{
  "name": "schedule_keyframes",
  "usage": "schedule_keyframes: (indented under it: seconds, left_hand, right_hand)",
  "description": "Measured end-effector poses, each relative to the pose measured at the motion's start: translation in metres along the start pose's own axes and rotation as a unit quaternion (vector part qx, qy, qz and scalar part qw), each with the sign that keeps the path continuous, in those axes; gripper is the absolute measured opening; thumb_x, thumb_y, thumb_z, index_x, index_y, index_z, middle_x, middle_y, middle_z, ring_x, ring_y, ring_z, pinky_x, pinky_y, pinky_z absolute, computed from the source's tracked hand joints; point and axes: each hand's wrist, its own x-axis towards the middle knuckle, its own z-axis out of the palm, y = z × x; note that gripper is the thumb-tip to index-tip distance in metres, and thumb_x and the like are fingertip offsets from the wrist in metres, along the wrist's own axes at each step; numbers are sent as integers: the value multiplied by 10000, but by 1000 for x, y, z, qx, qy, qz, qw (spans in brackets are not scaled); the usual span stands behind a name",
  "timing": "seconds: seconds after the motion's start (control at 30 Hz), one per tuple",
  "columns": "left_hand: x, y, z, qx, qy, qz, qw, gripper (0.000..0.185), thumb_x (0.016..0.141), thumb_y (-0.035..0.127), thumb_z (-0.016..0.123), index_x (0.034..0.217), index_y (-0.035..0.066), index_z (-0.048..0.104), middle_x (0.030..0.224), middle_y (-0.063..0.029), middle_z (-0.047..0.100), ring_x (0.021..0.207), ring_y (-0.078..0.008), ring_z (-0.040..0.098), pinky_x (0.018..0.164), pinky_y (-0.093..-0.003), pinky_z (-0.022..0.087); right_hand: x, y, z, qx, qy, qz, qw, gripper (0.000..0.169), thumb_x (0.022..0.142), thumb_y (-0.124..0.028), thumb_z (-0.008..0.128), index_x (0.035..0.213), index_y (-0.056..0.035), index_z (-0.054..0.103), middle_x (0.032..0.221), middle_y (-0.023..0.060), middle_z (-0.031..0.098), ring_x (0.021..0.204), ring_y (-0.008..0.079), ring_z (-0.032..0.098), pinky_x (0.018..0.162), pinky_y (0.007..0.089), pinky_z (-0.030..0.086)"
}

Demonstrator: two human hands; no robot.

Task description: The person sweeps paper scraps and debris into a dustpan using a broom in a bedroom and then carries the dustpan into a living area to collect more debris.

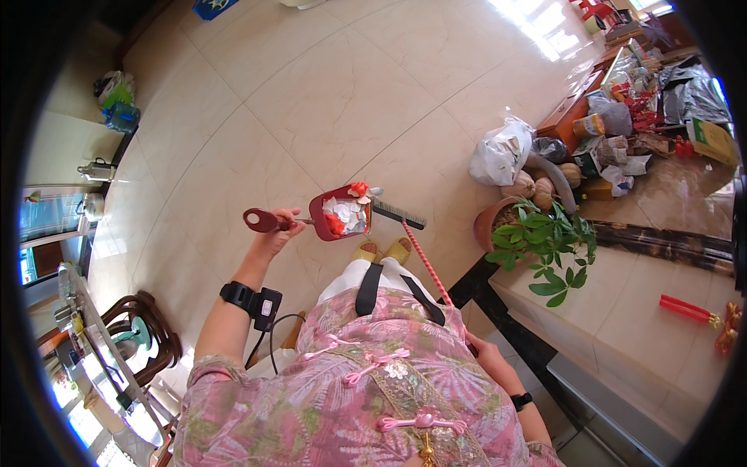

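Observation:
My left hand (279,229) is closed round the handle of a dark red dustpan (318,213), left of my feet. White scraps and bright red-orange pieces of litter (345,216) fill the pan, with some at its far right corner. At my right side, my right hand (485,353) grips the far end of a broom's pink-striped stick (429,262), partly hidden by my clothes. The broom's head, with grey bristles (400,213), lies right of the dustpan's open edge, beyond my yellow slippers (399,250).
A potted green plant (548,239) stands to the right, by pumpkins (544,191) and a white plastic bag (503,150). Behind them is a crowded wooden cabinet. A carved wooden chair (157,335) and a glass table (111,362) are at lower left. A blue water bottle (121,117) stands by the left wall.

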Motion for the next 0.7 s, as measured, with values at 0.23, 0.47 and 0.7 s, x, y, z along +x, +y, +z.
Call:
schedule_keyframes:
  seconds: [0.23,0.47,0.7]
  left_hand:
    - [15,3,-4,-96,38,9,995,191,694,-27,631,727,84,480,989,-107,543,787,-100,513,695,-208,443]
    - [46,41,22,-133,32,31,990,179,708,-34,614,748,88,489,981,-113,552,768,-98,523,695,-204,443]
    - [76,103,53,-147,6,174,974,163,709,-80,559,738,66,492,842,-103,576,773,-143,543,734,-258,438]
  right_hand:
    - [-37,28,-4,58,39,5,998,589,620,-13,527,1186,-148,433,607,42,472,523,128,474,500,247,399]
    - [-51,54,22,297,70,40,951,627,616,9,565,1215,-97,413,608,-17,468,452,73,435,422,220,354]
    - [-30,80,48,313,103,39,943,641,609,15,568,1214,-132,418,590,-8,469,449,82,450,420,230,373]
